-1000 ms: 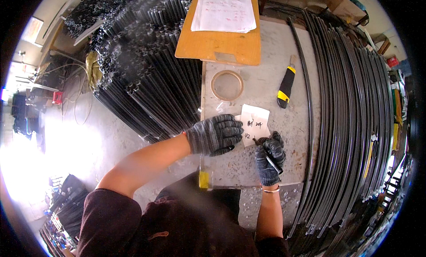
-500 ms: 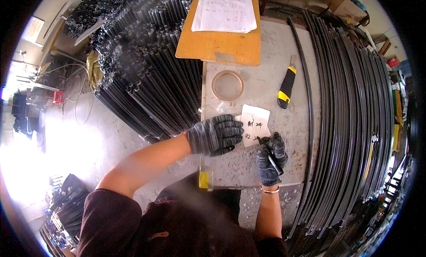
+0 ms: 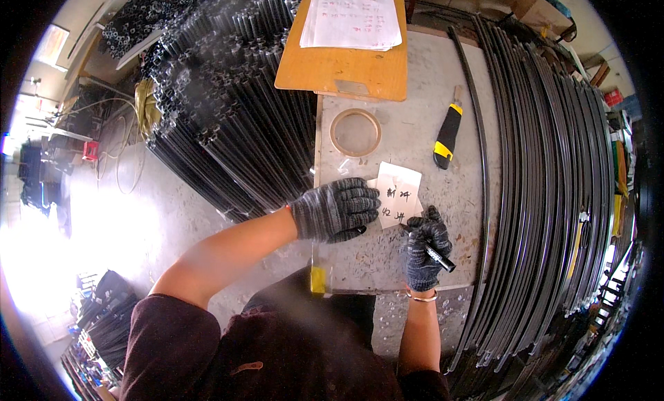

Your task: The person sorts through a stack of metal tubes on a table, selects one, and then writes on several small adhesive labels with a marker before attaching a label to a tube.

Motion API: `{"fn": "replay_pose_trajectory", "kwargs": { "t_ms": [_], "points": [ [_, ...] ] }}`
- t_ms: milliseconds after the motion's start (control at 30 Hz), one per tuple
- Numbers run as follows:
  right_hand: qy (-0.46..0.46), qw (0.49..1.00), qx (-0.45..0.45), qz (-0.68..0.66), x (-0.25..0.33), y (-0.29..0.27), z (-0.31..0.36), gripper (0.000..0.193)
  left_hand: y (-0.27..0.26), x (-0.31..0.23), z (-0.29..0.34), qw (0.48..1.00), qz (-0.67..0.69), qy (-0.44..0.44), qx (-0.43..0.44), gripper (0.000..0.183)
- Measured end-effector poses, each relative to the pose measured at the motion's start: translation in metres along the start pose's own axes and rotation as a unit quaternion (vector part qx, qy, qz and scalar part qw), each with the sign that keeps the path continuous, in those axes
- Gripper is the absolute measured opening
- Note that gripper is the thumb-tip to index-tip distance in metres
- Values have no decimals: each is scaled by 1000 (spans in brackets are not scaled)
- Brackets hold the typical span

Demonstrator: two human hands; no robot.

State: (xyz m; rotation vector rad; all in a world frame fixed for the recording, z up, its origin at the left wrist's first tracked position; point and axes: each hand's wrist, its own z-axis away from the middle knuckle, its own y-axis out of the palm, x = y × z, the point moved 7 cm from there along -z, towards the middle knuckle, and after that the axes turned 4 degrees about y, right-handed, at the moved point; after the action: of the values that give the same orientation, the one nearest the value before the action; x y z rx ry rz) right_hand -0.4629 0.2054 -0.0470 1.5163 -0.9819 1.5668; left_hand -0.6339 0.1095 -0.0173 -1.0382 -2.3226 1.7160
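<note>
A small white paper slip (image 3: 400,186) with dark handwriting lies on the grey worktable (image 3: 429,131), and another piece of paper shows partly beneath it. My left hand (image 3: 337,211), in a dark grey knit glove, lies flat with its fingers stretched out, fingertips at the slip's left edge. Gloved the same way, my right hand (image 3: 427,249) is closed around a black marker pen (image 3: 440,258). The pen's tip is by the slip's lower right corner, and its back end sticks out toward the lower right. Whether the tip touches the paper I cannot tell.
Beyond the slip lie a tape roll (image 3: 355,132), a black-and-yellow utility knife (image 3: 447,137) and a wooden clipboard (image 3: 339,72) with papers. Long dark metal bars (image 3: 539,193) line the right side. A large stack of dark tubes (image 3: 235,124) stands left of the table.
Another handwritten stroke has appeared on the slip's lower line. My right hand has shifted slightly right, and the marker now tilts more. My left hand stays in place.
</note>
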Motion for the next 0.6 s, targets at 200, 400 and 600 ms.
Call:
{"fn": "replay_pose_trajectory", "kwargs": {
  "t_ms": [200, 400, 600],
  "points": [
    [-160, 967, 15, 198, 28, 12, -4, 10, -4, -1, -1, 1000, 4, -4, 3, 35],
    [-177, 951, 31, 252, 28, 14, -5, 9, -1, -1, 0, 1000, -2, 0, -2, 35],
    [-141, 978, 8, 156, 19, 6, -5, 12, 2, 0, 1, 1000, -12, 6, -3, 35]
  ]
}}
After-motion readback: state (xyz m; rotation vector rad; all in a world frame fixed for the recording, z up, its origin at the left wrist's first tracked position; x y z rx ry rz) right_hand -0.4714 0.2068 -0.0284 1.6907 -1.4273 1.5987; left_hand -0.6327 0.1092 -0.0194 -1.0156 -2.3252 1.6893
